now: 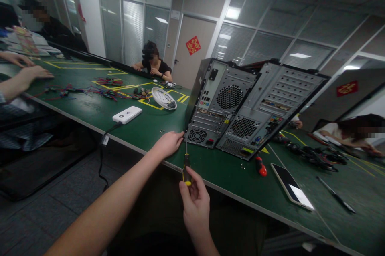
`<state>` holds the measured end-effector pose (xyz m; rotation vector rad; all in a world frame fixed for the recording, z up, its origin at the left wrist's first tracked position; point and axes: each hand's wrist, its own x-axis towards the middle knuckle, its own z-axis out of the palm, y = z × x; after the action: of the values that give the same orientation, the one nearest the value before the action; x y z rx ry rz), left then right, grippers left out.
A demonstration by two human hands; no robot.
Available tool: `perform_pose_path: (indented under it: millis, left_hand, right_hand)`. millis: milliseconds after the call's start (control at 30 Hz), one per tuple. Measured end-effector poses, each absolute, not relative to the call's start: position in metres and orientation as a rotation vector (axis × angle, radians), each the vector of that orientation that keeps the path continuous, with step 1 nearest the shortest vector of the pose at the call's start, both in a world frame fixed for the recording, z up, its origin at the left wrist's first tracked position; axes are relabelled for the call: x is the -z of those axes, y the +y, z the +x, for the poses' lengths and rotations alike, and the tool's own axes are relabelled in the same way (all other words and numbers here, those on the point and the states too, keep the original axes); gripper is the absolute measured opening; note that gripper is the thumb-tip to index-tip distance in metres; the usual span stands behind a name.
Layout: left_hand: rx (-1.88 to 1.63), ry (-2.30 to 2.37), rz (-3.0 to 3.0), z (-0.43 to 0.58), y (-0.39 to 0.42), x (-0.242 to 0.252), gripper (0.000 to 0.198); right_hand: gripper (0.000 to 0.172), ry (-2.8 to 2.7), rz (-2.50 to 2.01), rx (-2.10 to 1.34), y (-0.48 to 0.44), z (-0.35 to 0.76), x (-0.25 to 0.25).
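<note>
Two black and silver computer cases [224, 87] stand side by side on the green table, their rear panels facing me. My right hand [195, 196] grips a black and yellow screwdriver [187, 164] by its handle. The shaft points up to the lower left corner of the left case, where its tip meets the rear edge. At that same corner, my left hand [171, 144] has its fingers drawn together against the case beside the tip. Whatever lies between those fingertips is hidden. A few small screws [162, 131] lie left of the case, and more screws [242, 166] sit in front of the right one.
A white power bank [127, 115] with a black cable lies left, near a round white plastic part [164, 98]. To the right are a red screwdriver [260, 166], a phone [291, 186], a pen-like tool [335, 194] and black cables [315, 155]. Other people sit around the table.
</note>
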<state>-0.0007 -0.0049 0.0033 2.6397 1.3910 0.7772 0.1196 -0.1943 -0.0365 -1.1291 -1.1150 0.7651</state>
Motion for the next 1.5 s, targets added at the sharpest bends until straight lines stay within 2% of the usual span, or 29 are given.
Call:
perform_pose_path:
  millis: [167, 367, 567, 733, 1000, 1500]
  left_hand:
    - [-0.778, 1.396, 2.641, 0.0, -0.004, -0.002, 0.04]
    - [-0.781, 1.4, 2.639, 0.0, -0.003, -0.001, 0.04]
    - [-0.779, 1.402, 2.645, 0.0, -0.004, -0.002, 0.04]
    - [-0.78, 1.41, 2.65, 0.0, -0.001, 0.002, 0.041]
    - [-0.799, 1.406, 2.652, 0.001, 0.0, 0.003, 0.041]
    - [-0.777, 1.405, 2.655, 0.001, 0.0, 0.002, 0.041]
  right_hand:
    - [0.052, -0.996, -1.063, -0.917, -0.194, 0.116, 0.035]
    - [0.043, -1.004, -1.067, -0.902, -0.195, 0.116, 0.039]
    - [0.044, -1.041, -1.104, -0.794, -0.194, 0.122, 0.045]
    - [0.042, -1.034, -1.099, -0.828, -0.194, 0.121, 0.041]
    - [0.048, -0.964, -1.034, -0.907, -0.195, 0.116, 0.037]
    - [0.042, -1.028, -1.133, -0.807, -0.194, 0.122, 0.042]
